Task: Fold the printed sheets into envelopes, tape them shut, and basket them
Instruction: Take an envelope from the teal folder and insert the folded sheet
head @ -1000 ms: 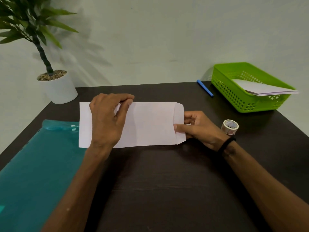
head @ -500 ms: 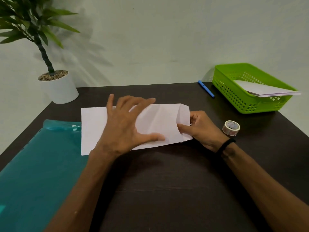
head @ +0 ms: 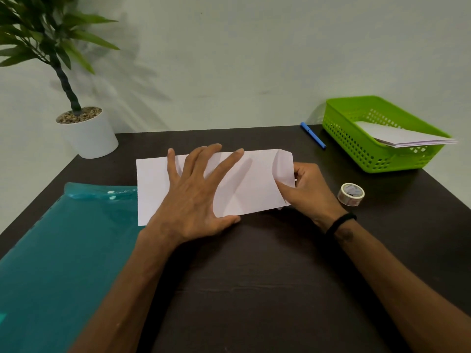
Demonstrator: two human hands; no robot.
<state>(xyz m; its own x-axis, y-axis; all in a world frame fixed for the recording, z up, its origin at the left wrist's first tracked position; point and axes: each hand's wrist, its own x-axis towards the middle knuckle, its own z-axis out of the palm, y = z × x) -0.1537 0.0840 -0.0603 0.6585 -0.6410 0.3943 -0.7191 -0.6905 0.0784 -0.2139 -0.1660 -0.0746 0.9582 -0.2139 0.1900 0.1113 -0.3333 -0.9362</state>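
Note:
A white folded sheet lies flat on the dark table, long side left to right, its right end turned over as a flap. My left hand presses down on its middle with the fingers spread straight. My right hand pinches the flap at the right end, thumb on top. A roll of clear tape sits just right of that hand. The green basket stands at the back right with several white envelopes leaning over its rim.
A teal plastic folder covers the table's left front. A potted plant in a white pot stands at the back left corner. A blue pen lies beside the basket. The wall runs close behind the table.
My left hand went from gripping the sheet's upper left part to lying flat with spread fingers over its middle. The right hand kept its pinch on the flap end.

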